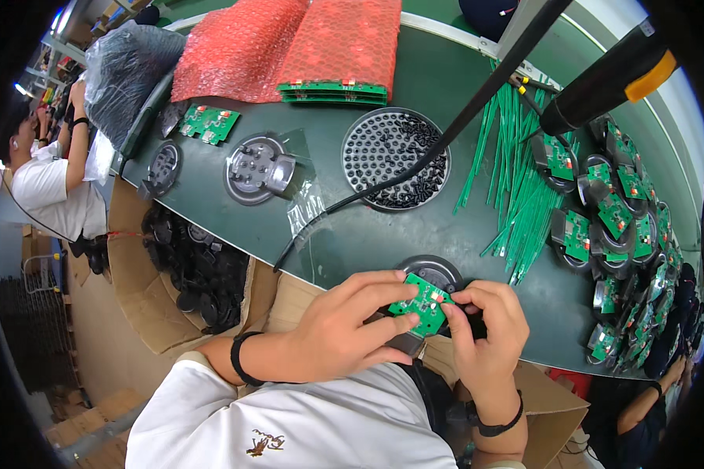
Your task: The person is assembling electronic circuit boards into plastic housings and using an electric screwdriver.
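A green circuit board [424, 303] with small red and white parts is between my two hands, over a round black plastic housing [432, 268] at the table's near edge. My left hand [344, 324] grips the board's left side, with its fingertips on the top face. At the right edge, the thumb and bent forefinger of my right hand [486, 319] close on the board. How far the board sits down in the housing is hidden by my fingers.
Ahead lies a round perforated tray [354, 162] of small black parts. Green strips [516, 211] and piled housings with boards [614, 211] are to the right. A black power-tool-like cylinder [602, 82] hangs overhead. Left are wrapped boards [336, 47], a carton of black parts [141, 289] and another person [55, 172].
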`<state>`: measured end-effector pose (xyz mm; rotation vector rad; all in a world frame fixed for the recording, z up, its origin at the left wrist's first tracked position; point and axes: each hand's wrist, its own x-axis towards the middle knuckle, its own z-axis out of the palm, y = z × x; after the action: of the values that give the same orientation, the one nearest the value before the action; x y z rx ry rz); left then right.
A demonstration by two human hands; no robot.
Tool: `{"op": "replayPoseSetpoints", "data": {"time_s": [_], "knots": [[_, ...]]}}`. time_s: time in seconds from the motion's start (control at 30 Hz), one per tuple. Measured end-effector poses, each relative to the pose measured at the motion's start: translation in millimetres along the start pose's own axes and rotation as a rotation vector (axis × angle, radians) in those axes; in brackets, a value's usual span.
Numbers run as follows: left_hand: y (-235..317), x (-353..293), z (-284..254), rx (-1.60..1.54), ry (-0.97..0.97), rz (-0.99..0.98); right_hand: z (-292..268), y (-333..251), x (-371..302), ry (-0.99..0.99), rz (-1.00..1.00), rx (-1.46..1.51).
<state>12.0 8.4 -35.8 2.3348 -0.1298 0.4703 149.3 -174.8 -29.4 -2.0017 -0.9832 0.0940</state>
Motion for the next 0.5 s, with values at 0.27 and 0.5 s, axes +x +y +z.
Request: {"op": "replayPoseSetpoints", "data": {"time_s": [0.27, 0.5], "knots": [[0.4, -0.3, 1.7, 0.037, 0.02, -0.003, -1.6, 4.0, 5.5, -0.017, -0.008, 0.026], [7.3, -0.7, -3.4, 0.082, -0.012, -0.015, 0.4, 1.5, 4.1, 0.02, -0.021, 0.041]]}}
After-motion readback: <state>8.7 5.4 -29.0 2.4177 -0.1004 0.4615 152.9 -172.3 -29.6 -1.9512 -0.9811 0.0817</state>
